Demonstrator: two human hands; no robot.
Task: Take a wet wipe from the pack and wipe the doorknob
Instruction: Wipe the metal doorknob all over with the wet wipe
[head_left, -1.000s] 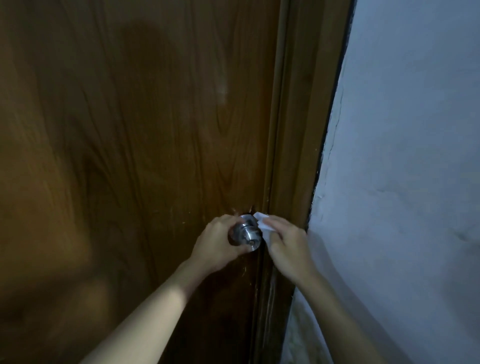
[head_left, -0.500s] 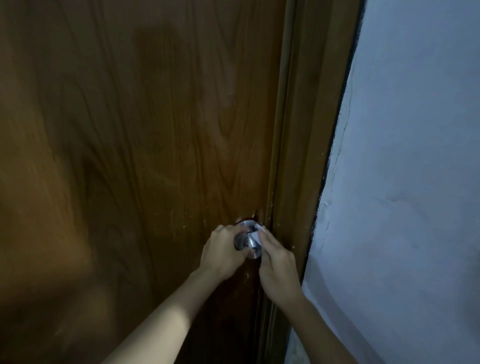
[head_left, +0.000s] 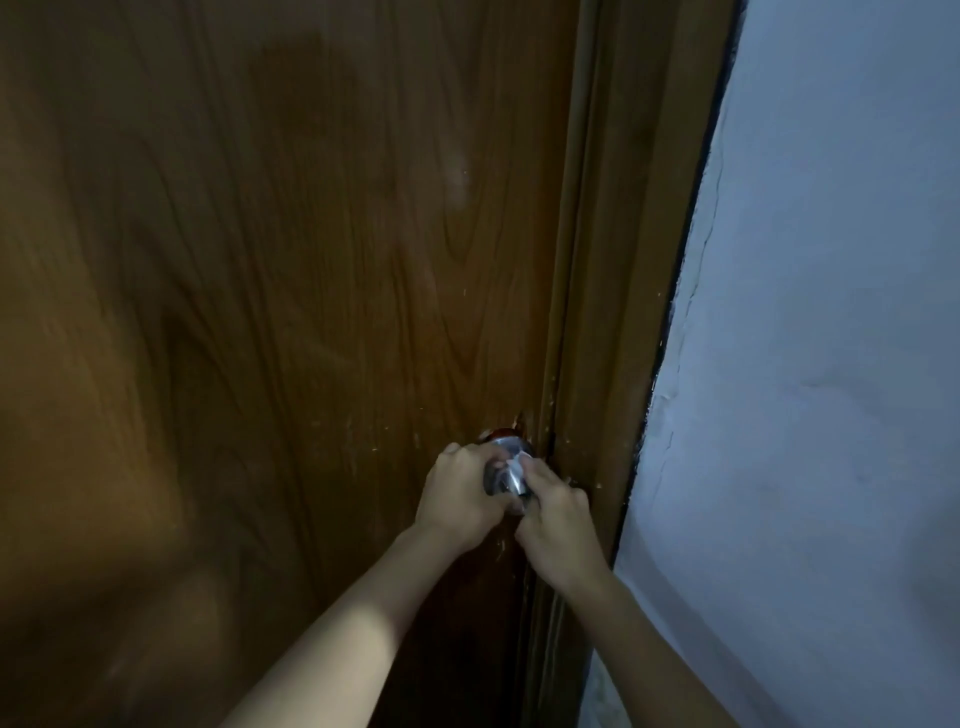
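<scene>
Two hands on doorknob (head_left: 503, 475), wipe (head_left: 518, 464) pressed

Doorknob (head_left: 501, 480) mostly hidden by hands; wet wipe (head_left: 519, 464) barely showing.

The right hand (head_left: 558, 512) has slid the wipe (head_left: 518, 464) onto the doorknob (head_left: 503, 475) top.

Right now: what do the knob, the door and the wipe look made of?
Doorknob: metal, polished silver, bright glints. Door: wood or wood-look laminate, brown grain, slight sheen; cannot tell which. Wet wipe: thin white crumpled sheet, likely nonwoven, under the right hand.
</scene>
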